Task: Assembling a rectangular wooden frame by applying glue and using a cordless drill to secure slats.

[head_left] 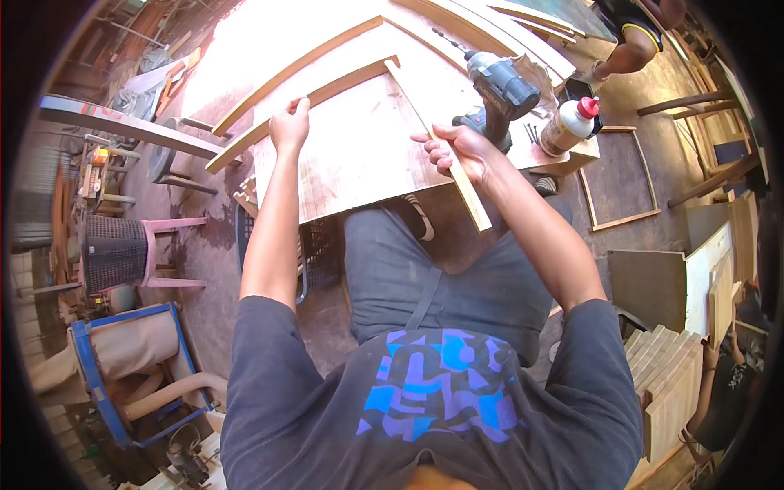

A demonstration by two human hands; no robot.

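Two slim wooden strips meet at a corner over the pale work board (351,184) in front of me. My left hand (290,128) grips the left strip (351,82) partway along, thumb on top. My right hand (464,153) is closed around the right strip (469,196), whose near end juts past the board's edge toward my lap. Whether the strips are fastened at the corner, I cannot tell. A cordless drill (502,84) with a long bit stands just beyond my right hand. Several dark screws (532,133) lie beside it, near a white bottle (570,126) with a red cap.
Another pair of joined strips (302,72) lies farther back on the board. A rectangular wooden frame (625,222) is on the floor at right, above stacked wooden panels (665,367). Two other people are at the right. A blue-framed machine (88,367) stands at lower left.
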